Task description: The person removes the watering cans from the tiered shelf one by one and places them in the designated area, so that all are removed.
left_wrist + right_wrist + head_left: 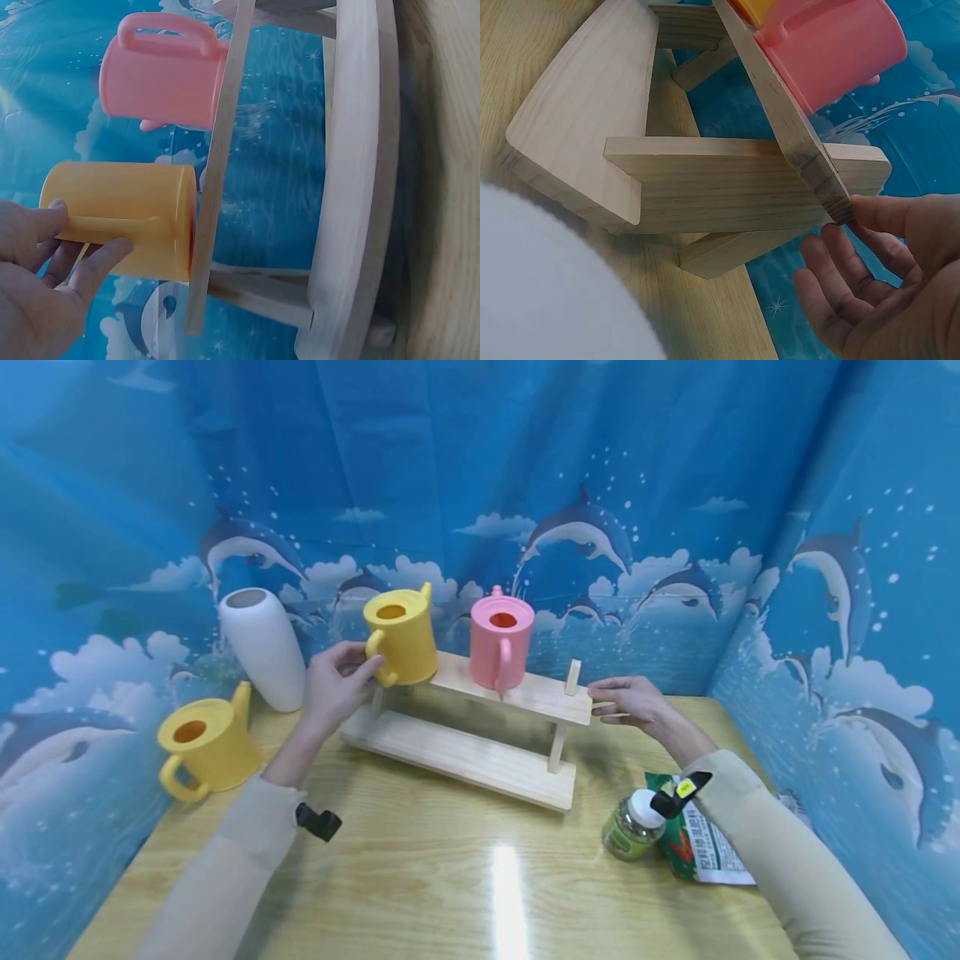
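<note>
A two-tier wooden shelf (465, 753) stands at the middle of the table. On the left of its upper board sits a yellow watering can (412, 643); my left hand (337, 687) holds its handle between thumb and fingers, also seen in the left wrist view. Beside it on the same board stands a pink watering can (486, 639), handle toward me. At the board's right end is my right hand (632, 700). In the right wrist view its thumb and index finger pinch the board's corner (832, 199), with the other fingers loosely bent below.
A second yellow watering can (217, 752) stands on the table at left, near a white vase (262, 652). On the right are a jar with a white lid (630, 835) and a green-and-white packet (708, 847), partly under my right forearm. Dolphin-print curtains (480, 468) enclose the table.
</note>
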### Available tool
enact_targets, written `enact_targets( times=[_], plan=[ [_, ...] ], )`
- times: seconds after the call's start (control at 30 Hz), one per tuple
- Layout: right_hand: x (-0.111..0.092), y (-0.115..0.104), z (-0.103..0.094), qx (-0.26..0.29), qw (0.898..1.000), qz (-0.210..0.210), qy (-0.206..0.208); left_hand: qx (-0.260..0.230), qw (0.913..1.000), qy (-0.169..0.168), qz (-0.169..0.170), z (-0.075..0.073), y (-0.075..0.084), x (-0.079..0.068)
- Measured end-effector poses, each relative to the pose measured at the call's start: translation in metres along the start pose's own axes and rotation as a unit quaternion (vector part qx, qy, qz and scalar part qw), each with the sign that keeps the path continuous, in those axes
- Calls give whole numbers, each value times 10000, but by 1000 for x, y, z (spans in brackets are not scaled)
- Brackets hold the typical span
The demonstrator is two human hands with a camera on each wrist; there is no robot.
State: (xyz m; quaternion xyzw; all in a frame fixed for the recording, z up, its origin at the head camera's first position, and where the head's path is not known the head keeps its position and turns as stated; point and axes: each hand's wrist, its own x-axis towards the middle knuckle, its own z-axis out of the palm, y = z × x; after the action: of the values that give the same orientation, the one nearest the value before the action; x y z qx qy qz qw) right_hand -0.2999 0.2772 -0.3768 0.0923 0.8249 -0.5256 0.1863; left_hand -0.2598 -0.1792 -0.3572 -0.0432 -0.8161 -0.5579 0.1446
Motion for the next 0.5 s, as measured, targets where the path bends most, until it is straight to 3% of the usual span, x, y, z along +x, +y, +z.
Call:
enact_targets(
  times=[0.23, 0.5],
  plan=[
    [-1, -1, 0, -28, 10000, 16, 39, -246, 9991, 196, -272, -29, -1, -26],
    [0, -2, 0, 9, 10000, 71, 50, -142, 9948, 932, -390, -62, -18, -57]
  ],
)
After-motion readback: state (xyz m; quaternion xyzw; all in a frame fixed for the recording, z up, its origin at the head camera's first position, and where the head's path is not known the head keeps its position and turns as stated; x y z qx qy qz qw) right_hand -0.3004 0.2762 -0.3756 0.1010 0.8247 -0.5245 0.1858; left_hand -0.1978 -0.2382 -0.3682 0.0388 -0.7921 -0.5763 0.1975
